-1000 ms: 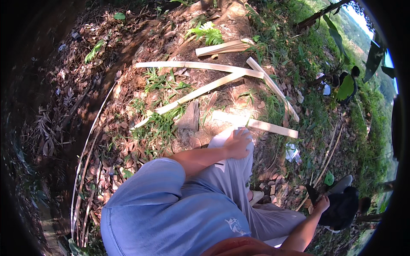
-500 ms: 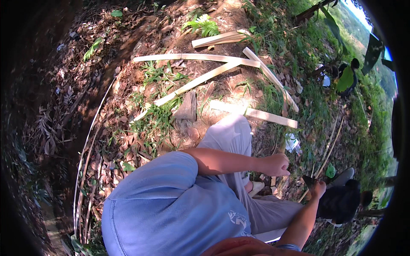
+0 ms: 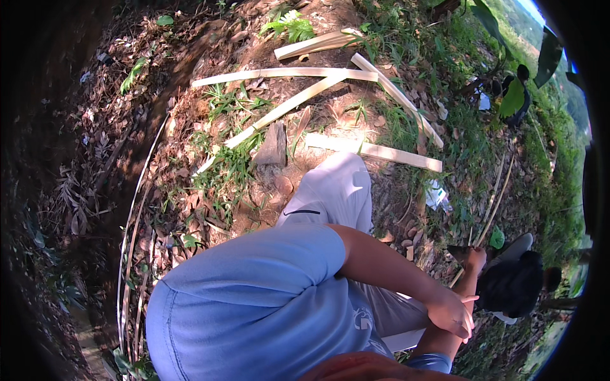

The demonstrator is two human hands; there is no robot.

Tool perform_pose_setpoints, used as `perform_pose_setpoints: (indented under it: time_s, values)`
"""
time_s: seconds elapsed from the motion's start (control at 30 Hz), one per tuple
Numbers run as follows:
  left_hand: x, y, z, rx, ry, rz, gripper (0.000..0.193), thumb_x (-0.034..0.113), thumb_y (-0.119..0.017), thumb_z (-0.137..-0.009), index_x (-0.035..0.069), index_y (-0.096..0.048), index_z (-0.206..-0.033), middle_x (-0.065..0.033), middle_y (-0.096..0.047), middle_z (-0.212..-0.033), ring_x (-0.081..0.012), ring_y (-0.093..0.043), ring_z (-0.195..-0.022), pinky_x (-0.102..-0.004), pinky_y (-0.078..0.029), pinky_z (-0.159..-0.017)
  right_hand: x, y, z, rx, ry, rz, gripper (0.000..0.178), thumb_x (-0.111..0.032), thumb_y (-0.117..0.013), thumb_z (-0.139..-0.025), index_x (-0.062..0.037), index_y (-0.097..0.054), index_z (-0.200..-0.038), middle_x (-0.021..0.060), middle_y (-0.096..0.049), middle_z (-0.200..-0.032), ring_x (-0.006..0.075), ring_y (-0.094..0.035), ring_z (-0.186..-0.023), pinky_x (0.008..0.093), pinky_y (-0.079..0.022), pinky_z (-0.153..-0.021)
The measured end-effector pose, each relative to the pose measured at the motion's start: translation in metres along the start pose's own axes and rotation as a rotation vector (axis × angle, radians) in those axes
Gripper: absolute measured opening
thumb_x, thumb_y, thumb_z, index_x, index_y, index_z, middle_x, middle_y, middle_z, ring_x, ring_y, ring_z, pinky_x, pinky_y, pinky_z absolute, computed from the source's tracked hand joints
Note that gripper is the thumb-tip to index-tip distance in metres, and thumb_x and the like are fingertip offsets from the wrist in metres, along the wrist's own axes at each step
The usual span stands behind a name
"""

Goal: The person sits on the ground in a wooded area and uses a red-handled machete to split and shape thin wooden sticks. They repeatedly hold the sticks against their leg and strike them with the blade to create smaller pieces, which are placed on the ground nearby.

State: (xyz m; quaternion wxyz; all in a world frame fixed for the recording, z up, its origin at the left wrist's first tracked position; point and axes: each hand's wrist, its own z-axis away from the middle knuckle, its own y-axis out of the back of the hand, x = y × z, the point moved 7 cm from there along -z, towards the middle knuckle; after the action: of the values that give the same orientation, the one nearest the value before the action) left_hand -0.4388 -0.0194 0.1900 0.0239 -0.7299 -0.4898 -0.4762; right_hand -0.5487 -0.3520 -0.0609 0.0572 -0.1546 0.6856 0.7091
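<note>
My left hand (image 3: 450, 314) lies across my right forearm (image 3: 438, 343), with at least one finger stretched out and nothing seen in it. Beyond it, my right hand (image 3: 475, 257) is closed on what looks like a knife, whose dark flat blade (image 3: 457, 253) points left. Its handle is hidden in my fist. A thin pale stick (image 3: 495, 206) runs along the ground just behind that hand. My bent knee (image 3: 340, 174), in light grey trousers, is up in the middle of the view.
Several pale split wooden strips lie ahead, among them a long one (image 3: 286, 72), a slanting one (image 3: 400, 101) and a short one (image 3: 400, 157). A brown stump of wood (image 3: 272, 145) stands near my knee. White litter (image 3: 435, 194) and a black object (image 3: 511, 284) are at the right.
My left hand has moved from in front of the blade, down and right onto my right forearm, its fist loosening. My right hand keeps the knife. The view has shifted slightly.
</note>
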Motion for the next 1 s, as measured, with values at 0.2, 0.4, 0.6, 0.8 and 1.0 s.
perform_pose_setpoints:
  time_s: [0.2,0.4,0.6,0.8,1.0]
  values:
    - [-0.046,-0.012,-0.024,0.061,0.032,-0.060,0.056,0.046,-0.030,-0.115,0.015,-0.059,-0.151,-0.0039,-0.053,-0.161,-0.0245,-0.037,-0.157,-0.0696,-0.004,-0.128,0.038,0.010,-0.011,0.057,-0.126,-0.271,0.032,-0.024,-0.071,-0.087,0.0030,-0.080,-0.102,0.0175,-0.075,-0.078,0.0336,-0.074,-0.074,0.0440,-0.055,-0.069]
    - [-0.073,-0.001,-0.026,0.088,0.199,-0.175,0.070,0.052,-0.034,-0.112,0.000,-0.050,-0.155,-0.0162,-0.044,-0.166,-0.0410,-0.027,-0.159,-0.0608,-0.010,-0.131,0.024,0.028,0.014,-0.059,-0.211,-0.618,0.023,-0.015,-0.065,-0.089,0.0041,-0.077,-0.086,0.0062,-0.063,-0.058,0.0181,-0.060,-0.046,0.0348,-0.044,-0.046]
    - [-0.015,-0.010,0.007,0.137,0.166,0.045,0.076,0.049,-0.032,-0.112,-0.009,-0.033,-0.161,-0.0250,-0.030,-0.171,-0.0407,-0.015,-0.163,-0.0573,-0.008,-0.132,0.038,0.031,0.016,-0.015,-0.324,-0.446,0.023,-0.014,-0.063,-0.089,0.0038,-0.074,-0.079,0.0065,-0.064,-0.060,0.0186,-0.060,-0.047,0.0354,-0.044,-0.046]
    - [0.021,-0.010,0.014,0.116,0.057,0.133,0.074,0.045,-0.040,-0.109,-0.010,-0.035,-0.159,-0.0279,-0.035,-0.168,-0.0422,-0.021,-0.161,-0.0626,-0.007,-0.130,0.123,0.003,-0.020,0.053,-0.410,-0.546,0.022,-0.013,-0.063,-0.089,0.0023,-0.073,-0.077,0.0066,-0.064,-0.061,0.0179,-0.060,-0.047,0.0361,-0.043,-0.045]
    - [0.050,-0.002,0.037,0.082,0.073,0.128,0.080,0.051,-0.039,-0.109,-0.014,-0.037,-0.156,-0.0315,-0.037,-0.165,-0.0401,-0.026,-0.160,-0.0624,-0.007,-0.130,0.133,-0.017,-0.026,-0.012,-0.487,-0.745,0.024,-0.012,-0.060,-0.089,-0.0035,-0.066,-0.067,0.0076,-0.058,-0.056,0.0203,-0.056,-0.042,0.0376,-0.041,-0.039]
